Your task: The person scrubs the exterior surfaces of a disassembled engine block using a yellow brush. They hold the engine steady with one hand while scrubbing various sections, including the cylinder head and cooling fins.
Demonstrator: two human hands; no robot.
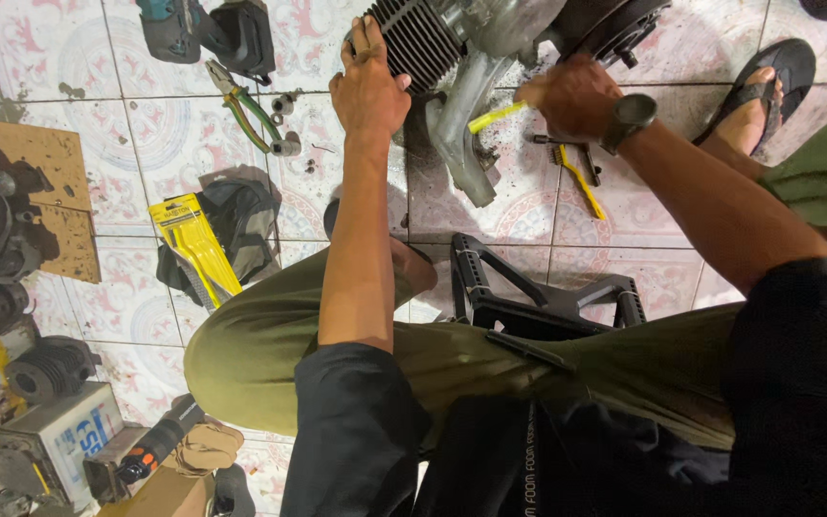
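Engine (452,38) sits on the tiled floor (145,144) straight ahead of me, its finned cylinder pointing toward my left side and its grey casing running down toward my knees. My left hand (368,91) lies flat against the fins, fingers spread and open, bracing rather than gripping. My right hand (574,96) is closed around a yellow-handled tool (496,117), whose handle points left toward the casing, so the right hand is the nearer one to the lower part of the engine and the left to the cylinder. Between the two hands the casing is exposed, with little room. Another yellow brush (581,177) lies just below my right wrist. Green-handled pliers (253,117) rest left of my left arm, well apart from the engine. My black stool (538,302) crowds the space near my legs.
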